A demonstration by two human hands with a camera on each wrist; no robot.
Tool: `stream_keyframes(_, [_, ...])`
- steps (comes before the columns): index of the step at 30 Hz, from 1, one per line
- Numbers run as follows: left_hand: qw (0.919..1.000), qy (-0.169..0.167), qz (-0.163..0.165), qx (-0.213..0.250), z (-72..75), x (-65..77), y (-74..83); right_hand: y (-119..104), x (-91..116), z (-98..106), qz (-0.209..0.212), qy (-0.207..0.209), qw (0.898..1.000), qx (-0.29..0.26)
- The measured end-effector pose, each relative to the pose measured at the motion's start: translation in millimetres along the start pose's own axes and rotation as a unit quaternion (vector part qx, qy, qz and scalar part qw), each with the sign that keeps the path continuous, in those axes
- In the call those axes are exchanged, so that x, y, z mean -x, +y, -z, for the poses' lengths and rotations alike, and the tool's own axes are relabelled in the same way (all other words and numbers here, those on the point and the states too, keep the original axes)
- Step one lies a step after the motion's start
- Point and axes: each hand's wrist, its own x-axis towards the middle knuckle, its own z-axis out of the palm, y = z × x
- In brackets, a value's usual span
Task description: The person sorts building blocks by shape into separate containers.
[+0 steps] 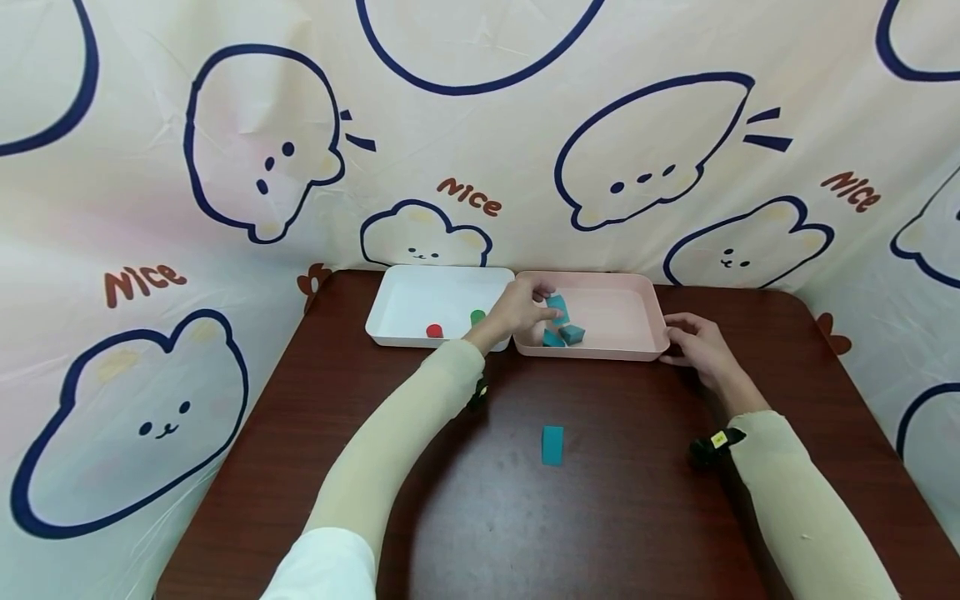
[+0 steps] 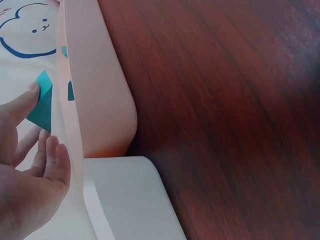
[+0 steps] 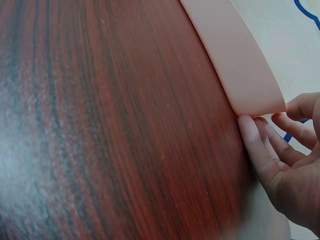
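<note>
My left hand pinches a teal block between thumb and fingers, above the left side of the pink tray. Two more teal blocks, a larger one and one beside it, lie in that tray near its front left corner. At the tray's front right corner, my right hand holds the edge, one fingertip at the rim and another low on the wall in the right wrist view. A separate teal block rests on the brown table, in front of the tray.
Left of the pink tray, touching it, stands a white tray with a red piece and a green piece. Behind the table hangs a printed cloth with cartoon bears.
</note>
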Motion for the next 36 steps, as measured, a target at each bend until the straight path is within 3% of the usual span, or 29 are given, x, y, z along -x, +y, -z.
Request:
stream_keyframes(5, [0.9999,-0.005,-0.002,-0.015,-3.5,-2.0,-0.6,-3.4,1.9,-0.2,-0.004,-0.008,1.000,-0.001])
stream_keyframes(13, [0.9997,-0.022,0.007,-0.012,-8.7,0.1,-3.1,-31.2,23.9,-7.1,-0.012,-0.015,1.000,-0.015])
stream_keyframes(22, [0.9994,-0.024,0.014,-0.017,-9.3,3.2,-3.8,-12.6,10.2,-3.5,-0.011,-0.007,1.000,-0.012])
stream_keyframes(36, [0.9990,-0.029,0.019,-0.028,-4.9,2.6,-9.5,-33.4,27.3,-7.3,-0.008,-0.013,1.000,-0.014])
